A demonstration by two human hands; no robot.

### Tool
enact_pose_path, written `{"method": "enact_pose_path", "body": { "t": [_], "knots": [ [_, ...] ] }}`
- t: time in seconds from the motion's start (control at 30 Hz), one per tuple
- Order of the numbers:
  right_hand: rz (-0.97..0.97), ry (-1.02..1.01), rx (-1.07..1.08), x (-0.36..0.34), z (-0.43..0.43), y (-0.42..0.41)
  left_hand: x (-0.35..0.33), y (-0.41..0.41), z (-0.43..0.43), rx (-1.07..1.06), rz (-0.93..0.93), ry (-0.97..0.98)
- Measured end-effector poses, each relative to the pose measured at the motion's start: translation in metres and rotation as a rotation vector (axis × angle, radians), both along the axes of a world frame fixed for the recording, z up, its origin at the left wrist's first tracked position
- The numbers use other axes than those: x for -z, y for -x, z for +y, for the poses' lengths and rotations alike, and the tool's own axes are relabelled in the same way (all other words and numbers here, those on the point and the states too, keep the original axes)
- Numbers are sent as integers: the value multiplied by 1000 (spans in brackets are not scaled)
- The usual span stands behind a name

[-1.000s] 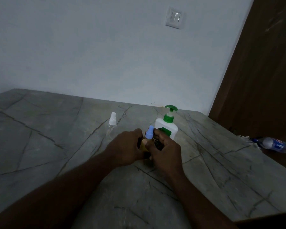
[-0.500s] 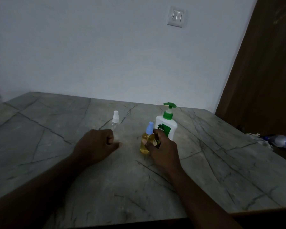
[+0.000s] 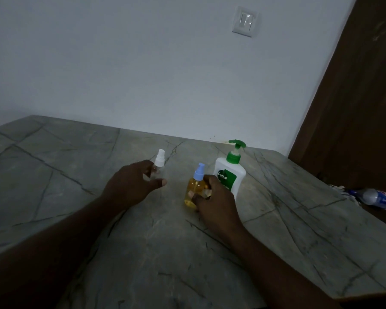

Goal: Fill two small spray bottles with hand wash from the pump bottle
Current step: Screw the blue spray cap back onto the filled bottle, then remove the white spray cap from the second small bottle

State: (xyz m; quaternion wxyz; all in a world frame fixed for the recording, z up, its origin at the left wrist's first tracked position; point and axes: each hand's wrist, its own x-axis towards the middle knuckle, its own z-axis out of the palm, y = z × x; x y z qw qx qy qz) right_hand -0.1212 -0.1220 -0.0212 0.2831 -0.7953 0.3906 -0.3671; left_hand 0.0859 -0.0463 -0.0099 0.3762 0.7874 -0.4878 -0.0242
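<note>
A small spray bottle with a blue cap (image 3: 196, 186) stands on the marble table (image 3: 98, 163), filled with amber liquid. My right hand (image 3: 216, 204) grips its right side. Just behind it stands the white pump bottle (image 3: 231, 172) with a green pump head. A clear spray bottle with a white cap (image 3: 159, 162) stands to the left. My left hand (image 3: 132, 186) reaches around this clear bottle, fingers apart, thumb in front of it; contact is unclear.
A plastic water bottle (image 3: 374, 198) lies on its side at the table's right edge beside a brown door (image 3: 354, 97). A white wall with a light switch (image 3: 244, 22) rises behind the table.
My left hand let go of the blue-capped bottle, moved left and now opens at the clear bottle. My right hand stays on the blue-capped bottle.
</note>
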Motion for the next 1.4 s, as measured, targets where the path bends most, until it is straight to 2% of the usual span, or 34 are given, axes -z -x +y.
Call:
{"method": "enact_pose_path", "body": {
  "t": [0.2, 0.43, 0.6, 0.8, 0.93, 1.0, 1.1, 1.27, 1.4],
  "knots": [
    [84, 28, -92, -12, -4, -52, 0, -5, 9, -85, 70, 121],
    [133, -57, -160, -18, -22, -99, 0, -5, 14, 59, 137, 170],
    [66, -119, -168, -10, -26, -77, 3, -1, 13, 162, -5, 108],
    [-5, -162, -294, -2, -22, -3, 7, 15, 5, 269, -183, 123],
    [-147, -238, -290, -2, -21, 39, 6, 42, -10, 437, -288, 85],
    [-195, -213, -236, 0, -21, 46, 3, 54, -19, 533, -368, 76],
    [-211, -131, -175, 3, -19, 45, 2, 62, -29, 599, -387, 86],
    [-266, 8, -123, 4, -19, 45, 5, 62, -33, 628, -465, 94],
    [-236, 117, -39, 4, -22, 45, 9, 62, -33, 594, -480, 97]
  ]
}}
